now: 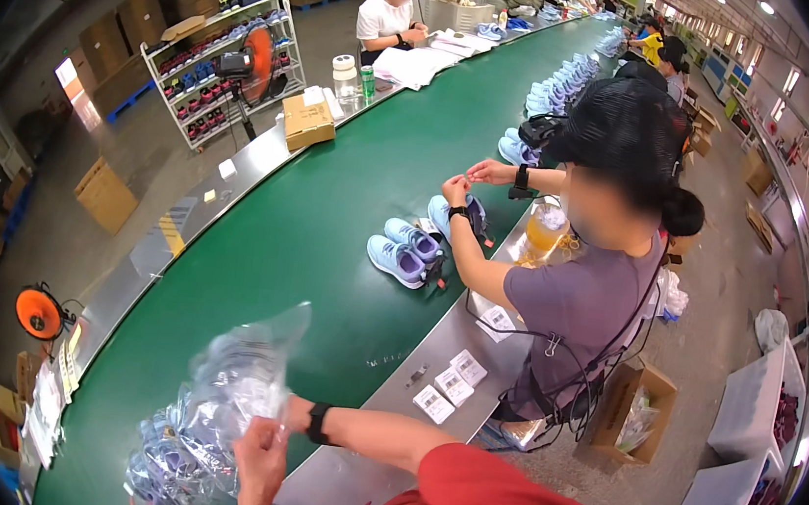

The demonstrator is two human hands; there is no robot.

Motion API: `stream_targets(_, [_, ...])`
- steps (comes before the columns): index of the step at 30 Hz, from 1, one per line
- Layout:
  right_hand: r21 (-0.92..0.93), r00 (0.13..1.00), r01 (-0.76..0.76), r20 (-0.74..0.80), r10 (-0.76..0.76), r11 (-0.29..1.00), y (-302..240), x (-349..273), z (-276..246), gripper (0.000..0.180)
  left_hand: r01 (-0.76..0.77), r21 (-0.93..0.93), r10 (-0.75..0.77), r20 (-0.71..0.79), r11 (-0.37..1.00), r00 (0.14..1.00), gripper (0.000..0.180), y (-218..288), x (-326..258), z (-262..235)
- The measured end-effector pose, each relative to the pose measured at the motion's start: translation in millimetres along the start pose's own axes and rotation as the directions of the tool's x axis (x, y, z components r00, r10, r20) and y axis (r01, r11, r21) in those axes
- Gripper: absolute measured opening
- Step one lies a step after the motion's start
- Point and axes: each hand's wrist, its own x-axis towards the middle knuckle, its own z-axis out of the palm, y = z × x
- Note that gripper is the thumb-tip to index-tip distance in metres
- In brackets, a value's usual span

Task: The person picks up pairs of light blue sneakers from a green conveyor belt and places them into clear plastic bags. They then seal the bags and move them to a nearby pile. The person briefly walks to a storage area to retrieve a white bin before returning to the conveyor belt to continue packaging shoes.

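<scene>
Red sleeve (516,501), wearer's own, nearest; R arm runs L from it to a black wristband (317,422). R hand (296,413) is at the R side of a clear bag (240,363), mostly hidden behind L hand and plastic; state of its grip: can't tell. L hand (260,456) comes up from lower edge, fingers curled closed on bag's lower R edge; grip shut, plastic in it.

Bag: qty 1 in hand, raised over near end of green belt (327,235). Long axis slants, lower L to upper R; one loose corner points up and R. Pale contents show through; count & direction unclear.

Below & L of bag: heap of bagged shoes (170,469), pale blue, qty not countable, mixed directions.

Mid-belt: 1 pr. pale blue shoes (395,263), qty 2, side by side, toes up-L, heels down-R. Beyond, co-worker in grey-purple shirt (578,290), both hands close together above another pale blue shoe.

Metal table (494,385), R of belt: white cards (455,386), 3 in near cluster; more farther up, count unclear. Across belt: 1 carton (307,123). Orange fans (39,313): 2.
</scene>
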Motion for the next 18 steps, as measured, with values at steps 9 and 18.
stream_targets(9, [0.178, 0.938, -0.095, 0.346, 0.028, 0.979, -2, -8, 47, 0.033, 0.125, -0.537, -0.249, -0.164, 0.834, 0.955, 0.014, -60, 26, -22])
stream_targets(18, [0.853, 0.958, -0.285, 0.236, 0.163, 0.437, -15, -101, -11, 0.034, 0.243, -0.6, -0.21, 0.126, 0.762, 0.969, 0.014, -51, 11, 20])
